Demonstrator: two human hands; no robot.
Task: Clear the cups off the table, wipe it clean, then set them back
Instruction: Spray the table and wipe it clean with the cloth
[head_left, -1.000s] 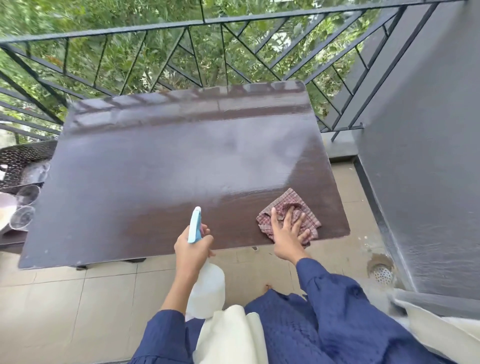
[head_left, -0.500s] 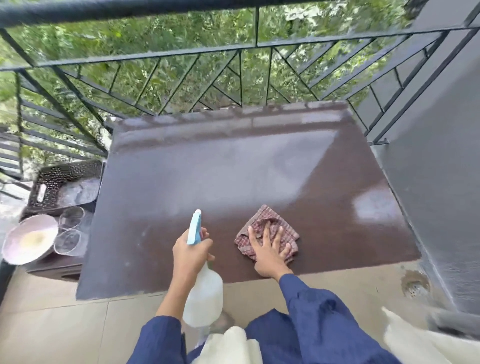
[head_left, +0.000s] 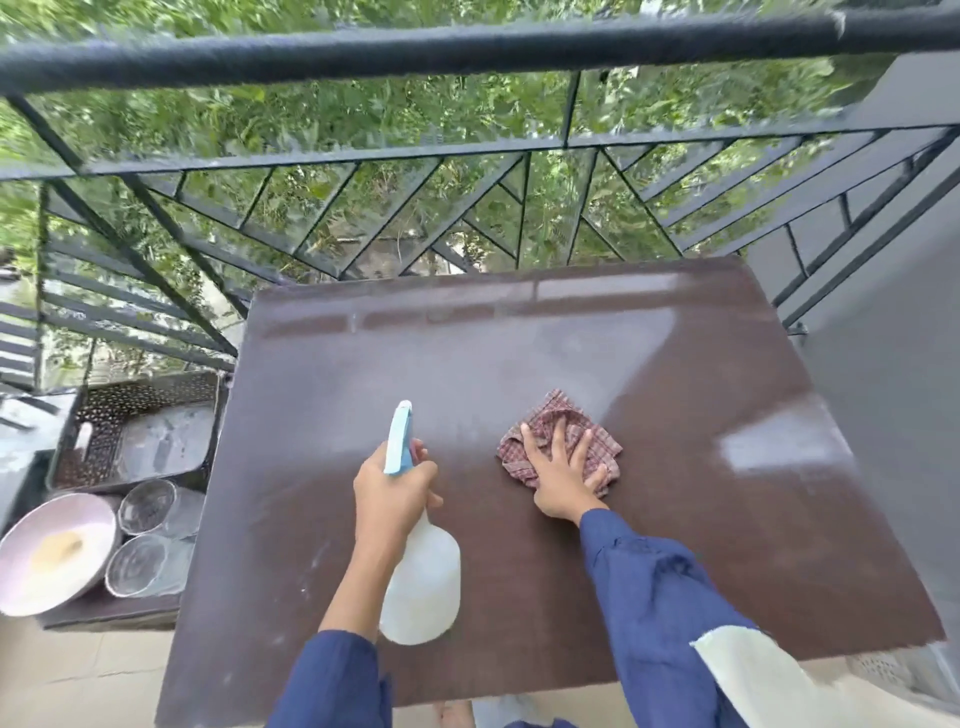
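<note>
On the dark brown tabletop (head_left: 675, 545) lies a red-and-white checked cloth (head_left: 582, 426), beside it a translucent white spray bottle (head_left: 423, 582) with pale blue nozzle, and left of the tabletop a pink bowl (head_left: 47, 551); both sleeves (head_left: 654, 597) are navy.

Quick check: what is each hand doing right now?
Left hand: grips the spray bottle.
Right hand: open, fingers spread, pressing the checked cloth on the table.

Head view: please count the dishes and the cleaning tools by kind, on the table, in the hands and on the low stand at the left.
Glass cups: 2
Pink bowl: 1
Perforated tray: 1
Checked cloth: 1
Spray bottle: 1
Total: 6
</note>
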